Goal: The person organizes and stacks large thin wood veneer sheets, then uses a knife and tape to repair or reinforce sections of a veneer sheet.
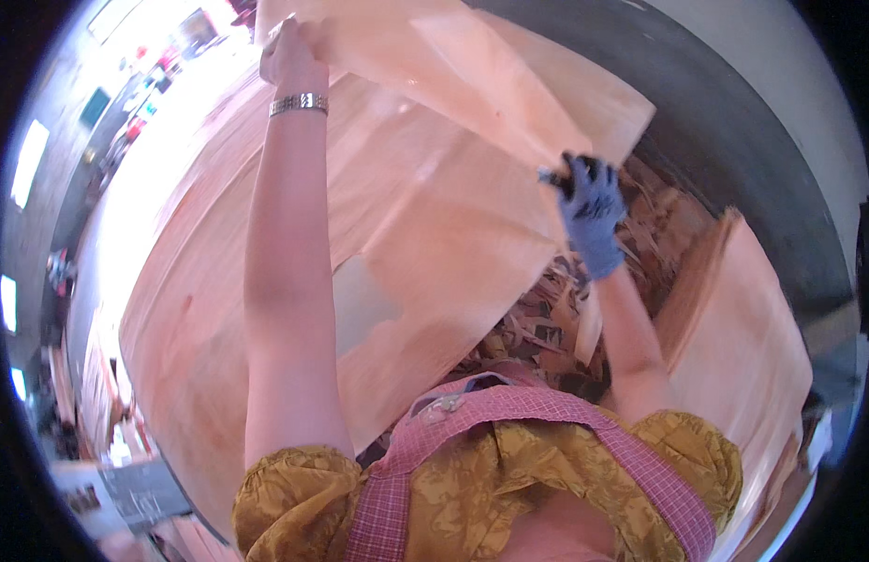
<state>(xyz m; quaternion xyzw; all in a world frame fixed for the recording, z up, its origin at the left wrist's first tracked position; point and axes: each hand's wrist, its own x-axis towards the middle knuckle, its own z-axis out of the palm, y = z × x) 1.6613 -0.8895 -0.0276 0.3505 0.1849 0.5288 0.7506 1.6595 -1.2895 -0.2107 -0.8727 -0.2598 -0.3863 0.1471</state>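
My left hand (pixel 292 56), bare with a metal band at the wrist, is closed on the edge of a thin, peach-coloured wood veneer sheet (pixel 472 70) at the top. The raised sheet runs in creases to my right hand (pixel 596 215), which wears a blue glove with dark fingertips. Those gloved fingers are closed at the sheet's edge; a small bluish-dark bit sticks out beside them, too small to name. Beneath both arms spreads a broad layer of veneer sheets (pixel 200 318), with a grey patch (pixel 367 300) showing near my left forearm.
Torn veneer scraps (pixel 537 328) lie heaped below my right hand. Another stack of sheets (pixel 748 318) stands at the right, its edge upturned. A dark grey curved surface (pixel 734 140) borders the far right. Bright windows (pixel 30 164) and blurred workshop clutter show at the far left.
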